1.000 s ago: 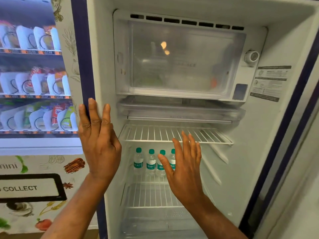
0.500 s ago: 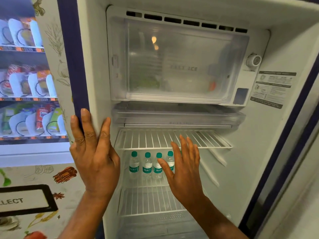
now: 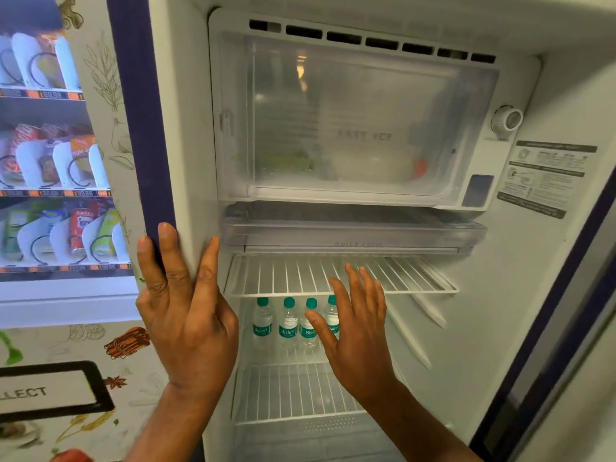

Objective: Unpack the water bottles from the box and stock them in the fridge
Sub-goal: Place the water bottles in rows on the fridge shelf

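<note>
Left hand point(image 3: 185, 315): fingers straight, flat against the fridge point(image 3: 186, 161) edge.
Right hand point(image 3: 358, 331): spread wide, empty — in front of the bottles point(image 3: 288, 323).
Bottles: I count four, upright, lower shelf point(image 3: 293, 391).

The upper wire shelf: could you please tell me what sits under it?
Four green-capped water bottles stand in a row on the lower shelf; the right hand partly covers the rightmost, hiding anything beyond.

Left hand point(image 3: 186, 315) flat, fingers point(image 3: 170, 258) straight and upward; right hand point(image 3: 360, 331) upright too (fingers loosely spread).
</note>
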